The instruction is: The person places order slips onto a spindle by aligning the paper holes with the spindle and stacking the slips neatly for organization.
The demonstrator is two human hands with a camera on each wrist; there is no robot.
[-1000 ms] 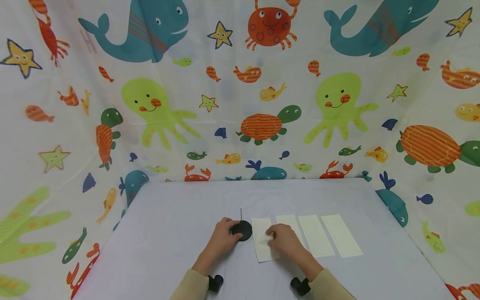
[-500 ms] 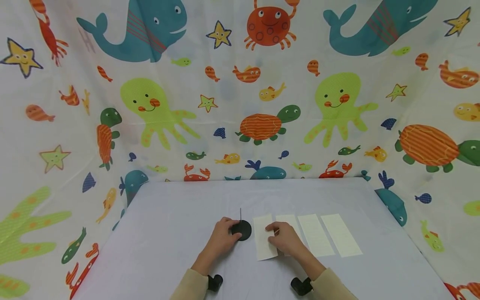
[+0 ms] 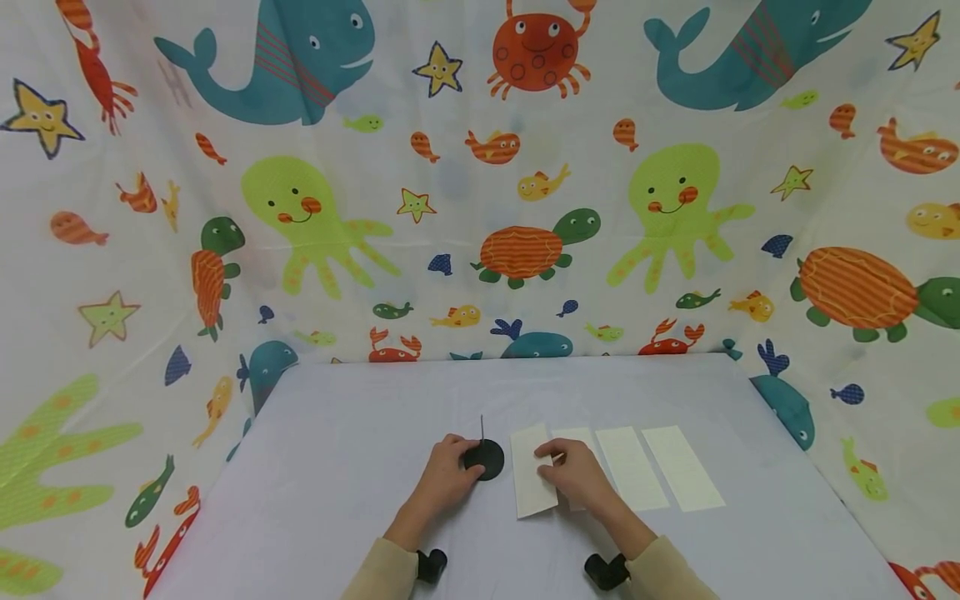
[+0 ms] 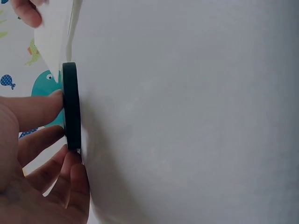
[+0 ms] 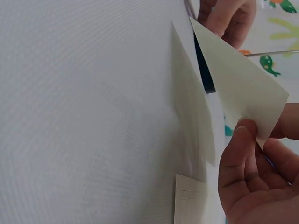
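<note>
A paper spike stands on the table, with a round black base (image 3: pixel 487 461) and a thin upright pin (image 3: pixel 482 427). My left hand (image 3: pixel 446 471) grips the base at its rim, thumb on one side and fingers on the other. Between thumb and fingers, my right hand (image 3: pixel 576 477) pinches a cream paper slip (image 3: pixel 529 483) just right of the base. This slip is raised and tilted off the table in the right wrist view, its corner near the base. The pin shows there as a thin dark line beyond the slip.
Three more cream slips lie in a row to the right: one partly behind my right hand (image 3: pixel 573 434), then a middle slip (image 3: pixel 632 471) and a far-right slip (image 3: pixel 683 469). A white cloth covers the table (image 3: pixel 337 475). A curtain (image 3: pixel 457 183) with printed sea animals surrounds it.
My right hand has lifted the leftmost slip from the table, tilting it and shifting it slightly right. My left hand has stayed on the base.
</note>
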